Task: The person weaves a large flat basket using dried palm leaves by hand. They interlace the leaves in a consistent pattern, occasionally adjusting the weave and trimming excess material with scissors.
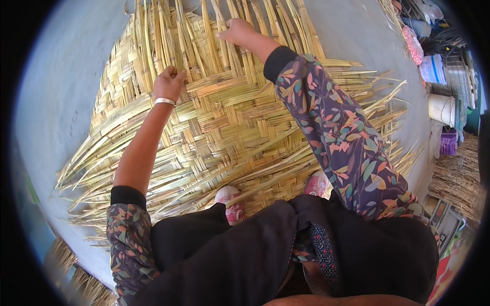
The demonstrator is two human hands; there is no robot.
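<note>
A large woven mat of split reed strips (204,135) covers the floor below me, its loose ends fanning out at the far edge and both sides. My right hand (239,33) is closed round one of the upright reed strips (220,23) near the far edge. My left hand (170,84), with a pale bangle at the wrist, is lower and further left, over the upright strips. Its fingers are curled together, and what they grip is hidden. Between the two hands, loose upright strips lie across the finished weave.
My pink-and-white shoes (232,204) stand on the near part of the mat. Along the right side are a white bucket (442,109), a blue-and-white tub (433,69), a purple container (448,142) and piles of dry straw (459,173). Grey floor (66,97) borders the mat.
</note>
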